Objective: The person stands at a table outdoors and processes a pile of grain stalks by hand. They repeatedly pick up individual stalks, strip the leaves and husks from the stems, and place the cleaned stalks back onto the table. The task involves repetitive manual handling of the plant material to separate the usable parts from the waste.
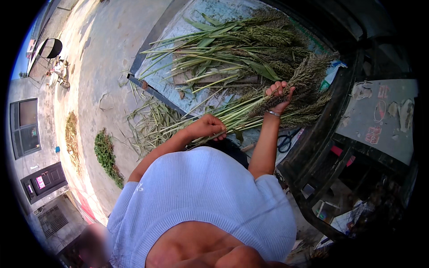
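Observation:
My right hand is closed round a bunch of broomcorn-like grain stalks, just below their bushy seed heads. The heads fan out to the upper right, and the long green stalks run down to the left. Over those stalks my left hand is closed, thumb and fingers pinched on a stalk; the exact contact is partly hidden. Beyond both hands lies a larger pile of cut stalks, with leaves attached and seed heads toward the right, on a pale blue, worn truck bed.
Dark metal framing stands close on my right. Scissors with dark handles lie near my right forearm. Stripped leaves litter the concrete at left, with a green plant heap farther out. A blurred person appears at lower left.

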Action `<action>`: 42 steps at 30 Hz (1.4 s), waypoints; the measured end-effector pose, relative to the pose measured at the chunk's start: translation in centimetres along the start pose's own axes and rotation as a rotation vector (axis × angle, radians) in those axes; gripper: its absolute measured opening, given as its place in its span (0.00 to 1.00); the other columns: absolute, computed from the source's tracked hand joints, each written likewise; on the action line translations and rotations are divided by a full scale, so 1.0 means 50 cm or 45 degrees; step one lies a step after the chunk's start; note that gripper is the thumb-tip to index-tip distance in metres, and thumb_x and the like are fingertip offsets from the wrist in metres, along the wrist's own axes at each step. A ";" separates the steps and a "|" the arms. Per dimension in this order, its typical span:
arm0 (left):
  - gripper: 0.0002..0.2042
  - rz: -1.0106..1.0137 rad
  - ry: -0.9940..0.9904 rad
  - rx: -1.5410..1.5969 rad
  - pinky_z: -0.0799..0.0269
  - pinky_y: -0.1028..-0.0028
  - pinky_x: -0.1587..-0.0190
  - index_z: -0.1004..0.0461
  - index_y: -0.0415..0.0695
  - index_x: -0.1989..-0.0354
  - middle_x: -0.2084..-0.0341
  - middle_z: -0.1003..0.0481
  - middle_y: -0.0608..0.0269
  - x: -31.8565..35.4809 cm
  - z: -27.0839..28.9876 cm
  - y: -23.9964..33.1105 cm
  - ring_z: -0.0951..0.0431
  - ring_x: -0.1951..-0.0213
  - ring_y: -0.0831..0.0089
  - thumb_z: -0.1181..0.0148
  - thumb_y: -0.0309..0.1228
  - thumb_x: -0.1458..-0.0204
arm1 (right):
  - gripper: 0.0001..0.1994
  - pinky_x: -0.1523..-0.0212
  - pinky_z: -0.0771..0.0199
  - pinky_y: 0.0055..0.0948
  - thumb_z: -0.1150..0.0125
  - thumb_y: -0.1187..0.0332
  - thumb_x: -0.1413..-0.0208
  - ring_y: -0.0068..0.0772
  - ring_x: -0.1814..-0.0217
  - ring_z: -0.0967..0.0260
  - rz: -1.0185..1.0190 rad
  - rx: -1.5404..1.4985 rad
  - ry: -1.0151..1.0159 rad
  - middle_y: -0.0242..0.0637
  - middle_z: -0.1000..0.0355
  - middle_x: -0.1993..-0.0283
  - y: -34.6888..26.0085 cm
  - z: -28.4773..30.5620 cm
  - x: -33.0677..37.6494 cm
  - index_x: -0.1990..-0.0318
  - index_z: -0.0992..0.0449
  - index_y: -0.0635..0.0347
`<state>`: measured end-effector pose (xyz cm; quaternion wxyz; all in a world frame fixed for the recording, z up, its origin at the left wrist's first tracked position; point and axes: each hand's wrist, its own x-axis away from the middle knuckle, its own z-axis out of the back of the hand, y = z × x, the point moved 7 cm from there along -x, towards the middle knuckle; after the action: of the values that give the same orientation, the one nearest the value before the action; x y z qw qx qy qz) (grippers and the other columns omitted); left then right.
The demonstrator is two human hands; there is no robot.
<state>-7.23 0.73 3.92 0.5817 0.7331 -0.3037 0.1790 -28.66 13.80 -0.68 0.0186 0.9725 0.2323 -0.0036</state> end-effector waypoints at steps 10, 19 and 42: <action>0.08 0.127 0.069 0.118 0.27 0.78 0.75 0.27 0.35 0.71 0.79 0.25 0.59 0.003 -0.002 -0.016 0.26 0.79 0.76 0.49 0.28 0.52 | 0.22 0.83 0.50 0.28 0.60 0.48 0.45 0.24 0.84 0.51 -0.015 -0.078 -0.135 0.30 0.43 0.81 0.015 -0.057 0.001 0.70 0.33 0.59; 0.10 0.054 0.097 0.250 0.30 0.80 0.78 0.28 0.36 0.71 0.79 0.27 0.61 0.027 -0.012 0.000 0.28 0.79 0.80 0.49 0.32 0.49 | 0.21 0.84 0.52 0.26 0.58 0.49 0.45 0.23 0.84 0.53 -0.041 -0.061 -0.343 0.31 0.44 0.81 0.002 -0.136 -0.003 0.68 0.32 0.61; 0.15 -0.439 0.671 -0.004 0.49 0.79 0.83 0.37 0.42 0.83 0.91 0.42 0.72 0.101 0.097 0.053 0.47 0.86 0.83 0.55 0.35 0.45 | 0.21 0.77 0.44 0.29 0.58 0.45 0.47 0.23 0.82 0.49 0.175 0.582 0.550 0.25 0.45 0.83 -0.049 0.017 0.007 0.74 0.38 0.54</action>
<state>-5.61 -5.53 7.77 0.6633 0.7012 -0.0138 0.2610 -29.44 16.13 -1.63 -0.2499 0.9432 0.1577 0.1521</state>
